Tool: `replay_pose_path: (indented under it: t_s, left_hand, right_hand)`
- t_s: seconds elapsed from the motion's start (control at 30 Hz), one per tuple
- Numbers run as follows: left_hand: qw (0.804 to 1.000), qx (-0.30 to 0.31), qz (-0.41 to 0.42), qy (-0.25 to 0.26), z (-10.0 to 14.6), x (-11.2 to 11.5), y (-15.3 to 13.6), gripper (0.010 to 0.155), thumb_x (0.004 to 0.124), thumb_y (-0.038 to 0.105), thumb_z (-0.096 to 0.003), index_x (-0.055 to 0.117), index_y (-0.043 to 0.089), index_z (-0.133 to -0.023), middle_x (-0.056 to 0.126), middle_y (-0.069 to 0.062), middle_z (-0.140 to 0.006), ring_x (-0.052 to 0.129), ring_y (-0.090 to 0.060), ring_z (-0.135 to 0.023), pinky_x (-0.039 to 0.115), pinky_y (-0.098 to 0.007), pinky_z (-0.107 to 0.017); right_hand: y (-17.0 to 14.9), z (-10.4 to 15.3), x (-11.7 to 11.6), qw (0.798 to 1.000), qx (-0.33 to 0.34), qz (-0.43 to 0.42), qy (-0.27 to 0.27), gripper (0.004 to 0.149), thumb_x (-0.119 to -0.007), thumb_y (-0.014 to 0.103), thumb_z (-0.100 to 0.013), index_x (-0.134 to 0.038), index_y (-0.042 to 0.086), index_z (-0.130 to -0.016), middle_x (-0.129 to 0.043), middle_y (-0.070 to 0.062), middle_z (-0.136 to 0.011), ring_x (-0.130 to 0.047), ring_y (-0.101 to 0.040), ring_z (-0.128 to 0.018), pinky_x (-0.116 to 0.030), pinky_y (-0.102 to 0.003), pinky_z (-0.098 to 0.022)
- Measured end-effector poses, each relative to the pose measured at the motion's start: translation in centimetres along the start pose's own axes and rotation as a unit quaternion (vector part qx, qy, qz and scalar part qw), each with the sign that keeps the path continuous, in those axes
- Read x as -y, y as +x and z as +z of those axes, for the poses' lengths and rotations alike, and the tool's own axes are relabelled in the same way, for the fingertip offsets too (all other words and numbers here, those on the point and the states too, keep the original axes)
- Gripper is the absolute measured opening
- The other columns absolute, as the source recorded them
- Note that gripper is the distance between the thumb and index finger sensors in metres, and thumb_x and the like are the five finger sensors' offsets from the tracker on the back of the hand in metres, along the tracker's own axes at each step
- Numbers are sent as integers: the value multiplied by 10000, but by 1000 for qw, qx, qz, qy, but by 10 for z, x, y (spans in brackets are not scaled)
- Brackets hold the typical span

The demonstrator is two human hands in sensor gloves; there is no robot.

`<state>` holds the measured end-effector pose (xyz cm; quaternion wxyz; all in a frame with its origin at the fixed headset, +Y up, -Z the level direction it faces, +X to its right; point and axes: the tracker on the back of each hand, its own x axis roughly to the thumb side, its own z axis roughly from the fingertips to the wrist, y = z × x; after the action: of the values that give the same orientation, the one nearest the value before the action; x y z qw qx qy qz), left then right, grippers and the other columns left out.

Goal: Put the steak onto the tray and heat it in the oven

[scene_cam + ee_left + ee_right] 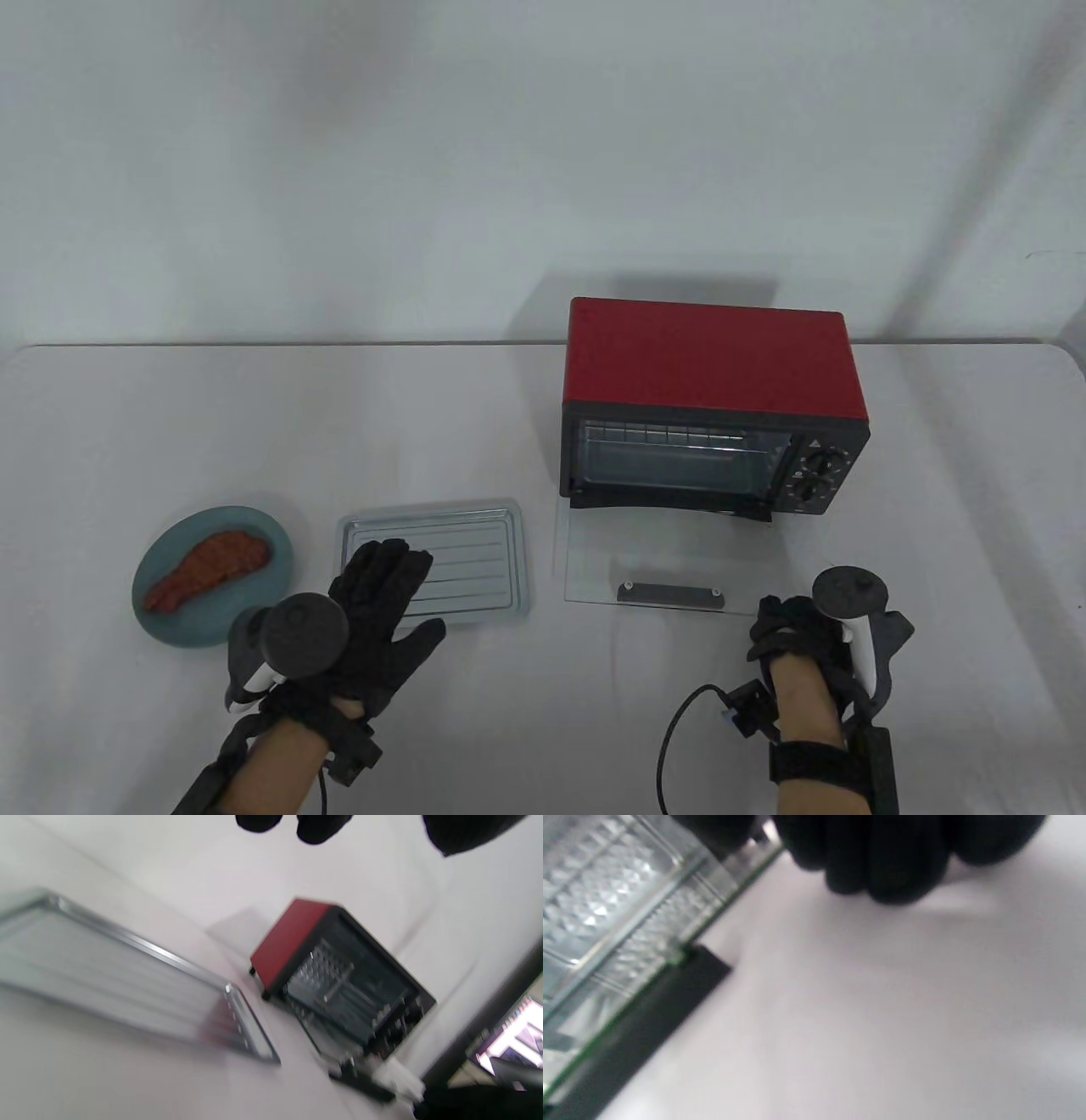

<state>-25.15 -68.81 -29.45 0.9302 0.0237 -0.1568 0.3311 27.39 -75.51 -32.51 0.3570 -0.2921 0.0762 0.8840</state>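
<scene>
The steak (208, 567) lies on a teal plate (254, 522) on the white bench (102, 441), off to the left of the left hand's fingers (386, 569) and not touched by them. It is a reddish-brown slab, its broad end toward the far side of the plate, its narrow end toward the near left rim. Nothing else is on the plate.

The metal tray (488, 556) sits just right of the plate, flat on the bench, ribbed across its floor and holding no food. The left hand (373, 611) reaches over the tray's near left corner with its fingers straight and slightly spread, thumb out to the right; whether the fingertips touch the tray floor or hover above it I cannot tell. In the left wrist view only the dark fingertips (316, 827) show at the top edge, with the tray (127, 984) blurred below them.

Beyond the right hand's fingers stands the red oven (713, 356), its glass door (594, 552) folded down flat onto the bench, handle (670, 592) at the near edge. The cavity (662, 463) shows a wire rack and no food. The right hand (793, 632) is just right of the door's near corner, its fingers (882, 861) curled under and bunched together, gripping nothing that shows. The right wrist view, blurred, shows them close beside the door's edge (683, 955).
</scene>
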Motion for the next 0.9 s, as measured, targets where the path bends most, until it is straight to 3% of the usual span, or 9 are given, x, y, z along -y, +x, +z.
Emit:
replay_pose_path:
  t_s: [0.1,0.13,0.27,0.43,0.57,0.73,0.9]
  left_hand:
    - [997,-42,52,45,-1,-35,-27,785,654,741,-469,526,280,-1091,485,-78,-1187,483,-412,-1112,519,-674,-715]
    - [993,-61,71,66,0,-50,-41,774,672,727,-469,542,274,-1084,513,-80,-1178,516,-410,-1101,536,-670,-709]
    - [971,-168,121,116,6,-107,-112,737,753,650,-478,590,233,-1063,583,-97,-1143,607,-419,-1052,580,-663,-684]
    - [934,-299,119,154,17,-147,-186,663,862,499,-469,671,186,-1021,684,-143,-1074,755,-425,-954,685,-638,-623]
    - [903,-394,111,135,25,-154,-226,653,913,455,-449,712,168,-1000,734,-156,-1041,829,-428,-902,751,-618,-589]
    - [867,-474,113,104,32,-142,-262,646,940,446,-432,764,144,-975,797,-184,-997,925,-411,-819,832,-584,-530]
    - [851,-512,97,72,31,-133,-281,547,962,391,-431,878,122,-900,910,-196,-867,971,-315,-671,886,-528,-447]
  right_hand:
    - [12,12,14,998,60,-12,-32,584,-650,384,-539,-607,6,-982,-725,-311,-860,-823,-479,-601,-655,-652,-447]
    - [19,18,17,993,110,-33,-39,591,-647,385,-540,-594,9,-994,-688,-326,-900,-790,-513,-658,-622,-675,-480]
    - [54,51,27,960,269,-65,-41,639,-652,400,-540,-539,4,-1029,-552,-353,-1024,-605,-603,-867,-423,-746,-578]
    - [73,90,20,921,388,25,-30,712,-645,451,-542,-412,47,-1079,-353,-321,-1113,-308,-576,-1012,-215,-769,-568]
    - [71,101,5,891,441,99,-50,737,-638,487,-537,-379,70,-1087,-293,-287,-1132,-209,-535,-1027,-180,-774,-561]
    - [71,103,-4,873,460,162,-24,781,-616,551,-533,-327,95,-1098,-231,-268,-1140,-137,-517,-1027,-149,-773,-559]
    - [69,105,-7,873,457,171,-18,794,-615,563,-530,-322,91,-1097,-232,-266,-1141,-136,-515,-1028,-151,-772,-560]
